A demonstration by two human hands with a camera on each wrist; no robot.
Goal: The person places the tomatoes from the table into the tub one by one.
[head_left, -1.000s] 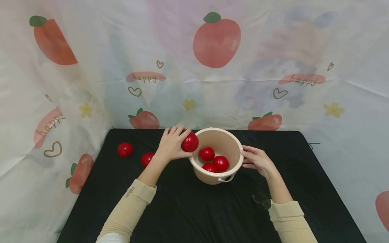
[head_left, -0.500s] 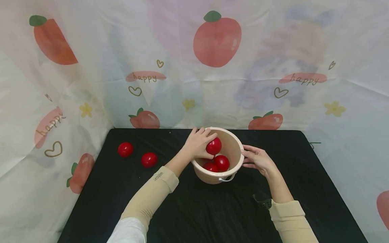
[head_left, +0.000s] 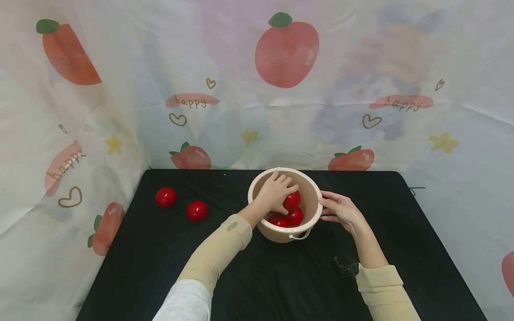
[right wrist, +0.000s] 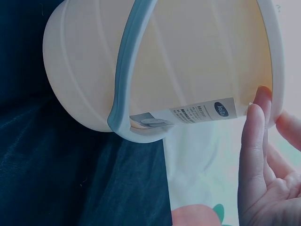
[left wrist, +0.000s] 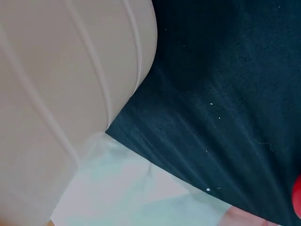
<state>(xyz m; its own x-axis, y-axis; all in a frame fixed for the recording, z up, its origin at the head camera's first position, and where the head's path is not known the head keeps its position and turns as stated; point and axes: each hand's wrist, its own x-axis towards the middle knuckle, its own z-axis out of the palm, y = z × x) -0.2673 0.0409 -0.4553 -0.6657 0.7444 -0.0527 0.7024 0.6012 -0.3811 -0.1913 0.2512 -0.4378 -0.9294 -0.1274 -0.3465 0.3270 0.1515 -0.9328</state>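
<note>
We reach our left hand (head_left: 274,192) into the bucket (head_left: 309,196), fingers curled round a red ball (head_left: 292,200) just above the others; our right hand (head_left: 339,210), fingers straight, steadies the bucket's wall.

Pretty much the whole surface is covered by a black cloth (head_left: 249,276). Two loose red balls, one (head_left: 165,196) and another (head_left: 196,210), can be seen sitting on the cloth's far left part, and a fruit-printed backdrop (head_left: 281,89) is hung up behind the cloth's far edge.
</note>
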